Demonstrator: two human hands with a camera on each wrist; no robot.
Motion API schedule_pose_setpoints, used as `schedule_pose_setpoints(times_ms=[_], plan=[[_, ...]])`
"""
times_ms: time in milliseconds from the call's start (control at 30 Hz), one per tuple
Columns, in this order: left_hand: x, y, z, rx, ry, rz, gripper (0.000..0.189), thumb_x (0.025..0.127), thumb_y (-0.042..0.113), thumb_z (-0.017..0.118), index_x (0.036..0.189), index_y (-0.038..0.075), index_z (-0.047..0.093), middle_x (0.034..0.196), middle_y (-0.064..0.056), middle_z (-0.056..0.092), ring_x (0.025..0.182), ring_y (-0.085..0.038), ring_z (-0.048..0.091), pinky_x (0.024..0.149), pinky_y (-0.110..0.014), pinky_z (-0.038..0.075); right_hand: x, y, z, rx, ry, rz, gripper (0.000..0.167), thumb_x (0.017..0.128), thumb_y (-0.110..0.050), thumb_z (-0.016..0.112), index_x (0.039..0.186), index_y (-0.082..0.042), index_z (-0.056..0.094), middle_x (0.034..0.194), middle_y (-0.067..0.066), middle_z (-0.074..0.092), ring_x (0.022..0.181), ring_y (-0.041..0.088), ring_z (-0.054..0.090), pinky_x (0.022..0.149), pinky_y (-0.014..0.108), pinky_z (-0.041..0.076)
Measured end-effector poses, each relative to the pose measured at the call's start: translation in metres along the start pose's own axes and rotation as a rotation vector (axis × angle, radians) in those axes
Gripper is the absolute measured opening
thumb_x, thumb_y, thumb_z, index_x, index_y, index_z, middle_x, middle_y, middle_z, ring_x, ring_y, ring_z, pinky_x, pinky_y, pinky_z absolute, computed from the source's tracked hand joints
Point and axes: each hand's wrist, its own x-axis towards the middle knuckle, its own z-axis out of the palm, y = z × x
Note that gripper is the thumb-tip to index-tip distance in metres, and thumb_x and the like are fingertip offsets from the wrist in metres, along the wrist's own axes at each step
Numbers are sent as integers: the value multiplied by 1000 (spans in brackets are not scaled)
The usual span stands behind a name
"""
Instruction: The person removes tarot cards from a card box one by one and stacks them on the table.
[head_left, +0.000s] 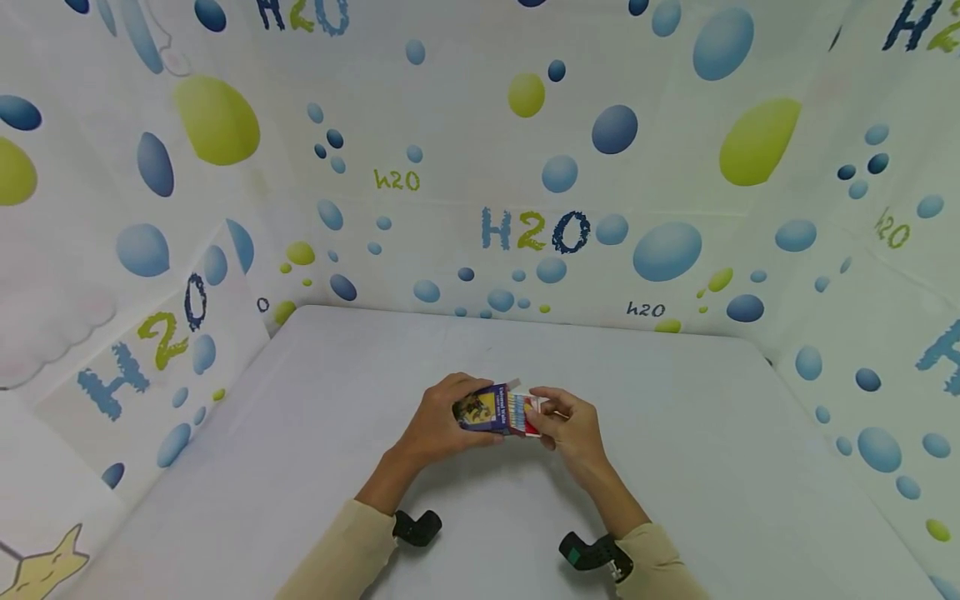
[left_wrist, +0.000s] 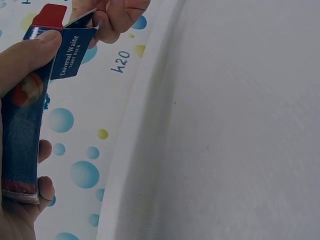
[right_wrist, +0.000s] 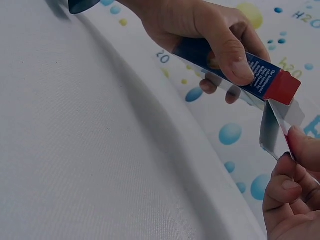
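A dark blue tarot deck box (head_left: 483,408) lettered "Universal Waite" is tilted above the table, gripped by my left hand (head_left: 442,421). Its thumb (left_wrist: 44,46) lies along one narrow side of the box, while fingers wrap the other side. The hinged lid (left_wrist: 72,52) stands folded out from the box end, with a red side tab (right_wrist: 283,87) beside it. At the lid's edge, the thumb and fingers of my right hand (head_left: 566,423) pinch the tuck flap (right_wrist: 287,135). Whether cards are inside the box cannot be seen.
A white cloth covers the table (head_left: 375,358). White curtains (head_left: 465,108) with blue and green bubbles and "H2O" lettering stand behind and at both sides. Black wrist cameras (head_left: 418,528) are strapped at both sleeves.
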Motion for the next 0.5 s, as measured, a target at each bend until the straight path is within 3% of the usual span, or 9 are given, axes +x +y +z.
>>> schedule_pose_setpoints(times_ms=[500], plan=[[-1, -4, -3, 15, 4, -35, 75, 67, 38, 96, 132, 16, 66, 122, 4, 64, 108, -11, 58, 91, -34, 52, 1, -1, -5, -24, 63, -18, 37, 87, 5, 75, 123, 6, 66, 83, 6, 59, 61, 14, 50, 51, 24, 39]])
